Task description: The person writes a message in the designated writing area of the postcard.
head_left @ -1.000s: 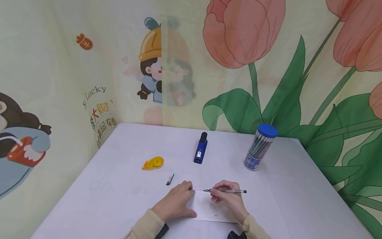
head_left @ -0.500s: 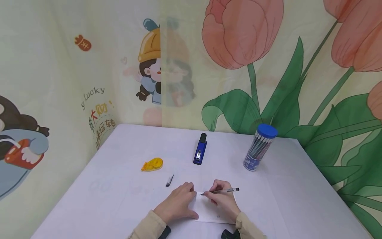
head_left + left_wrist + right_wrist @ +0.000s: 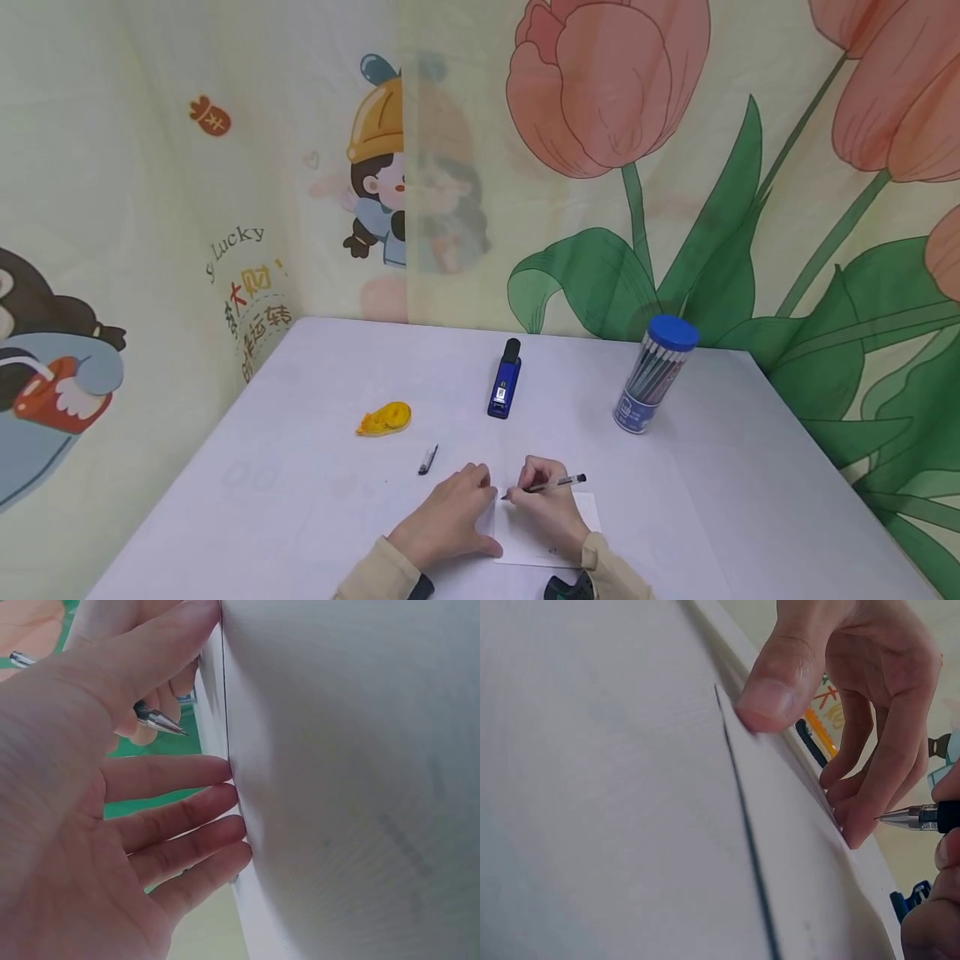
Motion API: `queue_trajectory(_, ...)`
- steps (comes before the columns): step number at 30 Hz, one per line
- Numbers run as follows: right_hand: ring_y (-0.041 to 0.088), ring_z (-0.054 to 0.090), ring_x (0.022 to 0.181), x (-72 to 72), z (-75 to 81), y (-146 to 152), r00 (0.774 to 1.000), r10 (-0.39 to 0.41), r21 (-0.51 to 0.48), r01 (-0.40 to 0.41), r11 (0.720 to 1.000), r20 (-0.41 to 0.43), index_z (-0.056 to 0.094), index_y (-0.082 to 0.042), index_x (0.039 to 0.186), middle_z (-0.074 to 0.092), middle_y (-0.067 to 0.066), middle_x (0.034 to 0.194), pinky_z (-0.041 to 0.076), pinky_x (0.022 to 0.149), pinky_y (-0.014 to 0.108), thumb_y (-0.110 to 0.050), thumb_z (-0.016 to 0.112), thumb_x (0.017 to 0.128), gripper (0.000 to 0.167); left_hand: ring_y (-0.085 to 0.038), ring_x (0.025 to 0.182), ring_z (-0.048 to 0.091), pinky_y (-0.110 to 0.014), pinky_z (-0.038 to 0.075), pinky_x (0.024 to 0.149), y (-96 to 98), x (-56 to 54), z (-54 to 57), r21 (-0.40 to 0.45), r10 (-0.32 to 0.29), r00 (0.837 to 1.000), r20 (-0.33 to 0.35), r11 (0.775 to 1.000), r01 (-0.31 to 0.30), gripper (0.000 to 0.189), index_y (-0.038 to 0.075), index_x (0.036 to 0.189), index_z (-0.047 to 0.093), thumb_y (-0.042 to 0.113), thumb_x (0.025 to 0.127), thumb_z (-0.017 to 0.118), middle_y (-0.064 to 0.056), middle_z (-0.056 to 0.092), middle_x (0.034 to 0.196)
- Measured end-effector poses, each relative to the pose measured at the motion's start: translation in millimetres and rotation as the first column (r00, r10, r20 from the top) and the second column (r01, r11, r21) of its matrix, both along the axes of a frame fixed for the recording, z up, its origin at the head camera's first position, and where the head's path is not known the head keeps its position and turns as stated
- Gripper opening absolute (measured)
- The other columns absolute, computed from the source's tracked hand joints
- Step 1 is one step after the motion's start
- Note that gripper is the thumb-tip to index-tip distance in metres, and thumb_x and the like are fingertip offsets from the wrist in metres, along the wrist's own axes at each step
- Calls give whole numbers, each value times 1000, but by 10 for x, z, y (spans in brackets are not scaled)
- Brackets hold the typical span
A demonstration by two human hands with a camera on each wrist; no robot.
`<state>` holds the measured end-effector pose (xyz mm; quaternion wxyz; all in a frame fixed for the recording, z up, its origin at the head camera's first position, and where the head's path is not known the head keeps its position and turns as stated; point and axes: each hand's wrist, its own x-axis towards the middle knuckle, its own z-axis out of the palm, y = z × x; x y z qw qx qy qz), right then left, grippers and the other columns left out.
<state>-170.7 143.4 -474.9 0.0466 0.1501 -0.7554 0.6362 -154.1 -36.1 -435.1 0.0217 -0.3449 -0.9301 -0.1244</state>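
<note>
Sheet of paper (image 3: 527, 543), one, under the right hand (image 3: 551, 507) and against the thumb of the left hand (image 3: 450, 515), whose fingers are straight; white, rectangular, small dark marks near the lower edge. Pen (image 3: 564, 482), one, pinched in the right hand, slanted, tip near the paper's upper left corner; clear barrel, dark end, silvery point.

A: Readable text?
B: Backdrop (image 3: 172, 217), left of the stapler (image 3: 507, 371): "Lucky" (image 3: 238, 241), plus 大, 财, 运转. Red pouch print (image 3: 211, 117), also left of the stapler: ¥-like sign.
A: Stapler's white sticker (image 3: 500, 394)?
B: Too small. Same for the tub label (image 3: 634, 412), right of the stapler, and the scribble (image 3: 552, 550) on the paper (image 3: 517, 537), nearer than the stapler.
</note>
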Motion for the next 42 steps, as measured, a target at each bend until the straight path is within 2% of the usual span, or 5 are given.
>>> queue_trajectory(5, 3, 49, 54, -3, -5, 6, 1000, -5, 20, 5, 1000, 9, 48, 3, 64, 55, -5, 60, 38, 53, 15, 15, 62, 68, 19, -8, 82, 44, -21, 44, 71, -9, -10, -9, 15, -2, 1000, 7, 1000, 2, 58, 7, 98, 72, 52, 63, 84, 4, 52, 94)
queue_trajectory(12, 0, 47, 55, 52, 95, -11, 1000, 2, 43, -3, 999, 9, 47, 3, 62, 54, -6, 60, 37, 53, 13, 19, 60, 68, 21, -7, 83, 43, -22, 44, 73, -12, -14, 14, 12, 27, 996, 79, 1000, -28, 62, 8, 104, 72, 53, 63, 83, 5, 52, 95)
queue_trajectory(20, 0, 48, 55, 8, -29, 11, 999, -30, 85, 33, 996, -33, 49, -2, 61, 56, -3, 60, 39, 53, 14, 16, 65, 66, 24, -7, 84, 43, -22, 44, 74, -23, -11, 16, 6, 22, 996, 90, 1000, -23, 63, 8, 106, 72, 54, 64, 82, 5, 53, 97)
queue_trajectory(33, 2, 49, 57, 8, -11, -4, 998, -55, 174, 56, 983, -11, 50, -5, 62, 56, -4, 62, 41, 57, 15, 12, 68, 68, 26, -7, 84, 43, -22, 44, 74, -29, -18, 7, 26, 14, 996, 94, 1000, -16, 64, 7, 108, 72, 53, 64, 82, 6, 52, 97)
queue_trajectory(42, 0, 47, 57, 145, 249, -63, 999, -32, 185, 33, 982, -10, 49, 0, 61, 53, -4, 63, 39, 57, 15, 14, 65, 67, 22, -6, 84, 43, -22, 44, 74, -30, -17, 6, 20, 17, 994, 107, 1000, -19, 63, 8, 108, 72, 53, 65, 82, 6, 52, 97)
